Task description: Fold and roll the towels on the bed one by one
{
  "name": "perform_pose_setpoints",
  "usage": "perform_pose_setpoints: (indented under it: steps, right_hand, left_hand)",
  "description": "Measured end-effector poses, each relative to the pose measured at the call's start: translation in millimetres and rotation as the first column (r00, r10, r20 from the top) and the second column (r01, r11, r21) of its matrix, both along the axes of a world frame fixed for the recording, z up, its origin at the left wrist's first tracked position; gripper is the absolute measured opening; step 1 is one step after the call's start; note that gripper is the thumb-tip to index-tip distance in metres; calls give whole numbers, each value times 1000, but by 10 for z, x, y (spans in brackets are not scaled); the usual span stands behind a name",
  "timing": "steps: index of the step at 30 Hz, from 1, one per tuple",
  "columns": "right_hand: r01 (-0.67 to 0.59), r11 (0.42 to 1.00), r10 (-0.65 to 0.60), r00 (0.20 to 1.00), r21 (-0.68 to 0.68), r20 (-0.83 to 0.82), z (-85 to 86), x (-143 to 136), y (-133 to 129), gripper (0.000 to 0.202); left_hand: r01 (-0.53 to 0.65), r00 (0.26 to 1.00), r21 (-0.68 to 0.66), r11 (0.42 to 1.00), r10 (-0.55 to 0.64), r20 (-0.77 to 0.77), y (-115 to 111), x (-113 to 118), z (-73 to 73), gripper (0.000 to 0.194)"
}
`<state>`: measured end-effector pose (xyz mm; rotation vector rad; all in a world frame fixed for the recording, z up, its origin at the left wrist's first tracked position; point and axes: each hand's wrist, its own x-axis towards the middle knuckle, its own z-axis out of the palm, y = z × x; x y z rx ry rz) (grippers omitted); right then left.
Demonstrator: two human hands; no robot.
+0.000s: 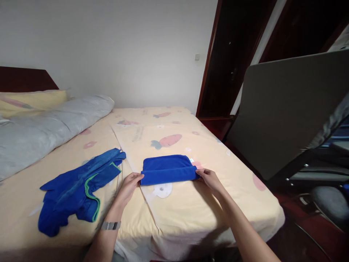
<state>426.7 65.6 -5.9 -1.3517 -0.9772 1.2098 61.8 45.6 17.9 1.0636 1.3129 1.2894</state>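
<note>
A blue cloth [169,175] lies on the bed, its near part folded over so that a strip of the far part shows behind. At the fold's left end, my left hand [131,185] pinches the cloth between thumb and fingers. My right hand [209,178] pinches the right end the same way. A small white tag [191,160] sticks out at the cloth's far right edge. To the left lies a crumpled blue cloth [73,189] with bright green edging, apart from both hands. My left wrist wears a metal band.
The bed [229,189] has a pale yellow sheet with carrot prints. A rolled grey quilt [54,122] and a yellow pillow [35,100] lie at the far left. A large dark panel [286,109] stands right of the bed, near a dark door [231,62].
</note>
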Motion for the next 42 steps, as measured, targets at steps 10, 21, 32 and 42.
perform_pose_setpoints:
  steps: [10, 21, 32, 42]
  right_hand:
    - [-31, 999, 30, 999, -22, -39, 32, 125, -158, 26]
    - [40, 999, -40, 999, -17, 18, 16, 70, -45, 30]
    - [4, 999, -3, 999, 40, -40, 160, 140, -182, 46]
    - [-209, 974, 220, 968, -90, 125, 193, 316, -522, 40]
  left_hand:
    - [-53, 992, 9, 999, 54, -111, -64, -99, -160, 40]
    - [-9, 979, -13, 1000, 6, -205, 11, 55, -121, 52]
    - [82, 996, -41, 996, -83, -43, -116, 3, 113, 57]
    - [197, 953, -107, 975, -216, -214, -476, -152, 139, 41]
